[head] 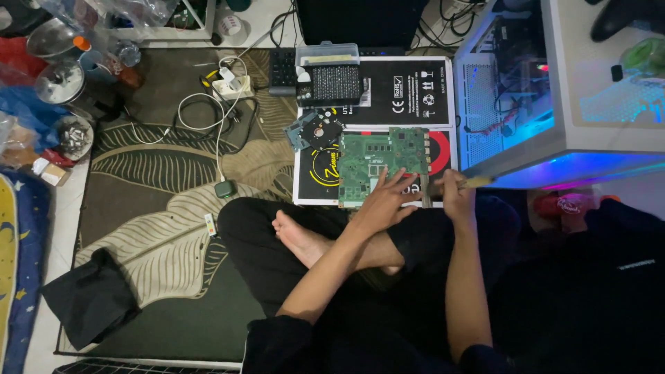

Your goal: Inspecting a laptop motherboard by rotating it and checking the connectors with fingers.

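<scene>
A: Head view, looking straight down. Left hand flat on the lower edge of the green circuit board, fingers spread apart, palm pressing down.

B: And the right hand?

A: Just beside the board's right edge, fingers curled together around a thin tool with a pale yellowish handle poking out to the right. Cannot tell the tool's tip; hidden near the board.

B: Where exactly the board?

A: Lying flat on a black printed box on the floor, right in front of crossed legs and a bare foot. Touching the box, overlapping its red and yellow markings.

B: Around the board?

A: Small hard drive with the platter exposed, just beside the board's upper left corner. Above that, a clear plastic case and a dark perforated part under it. Open computer case glowing blue, on the right, near the right hand.

B: Further left?

A: Leaf-patterned rug, white power strip with looped cables, a black cloth at the rug's lower left corner, well apart from both hands.
</scene>
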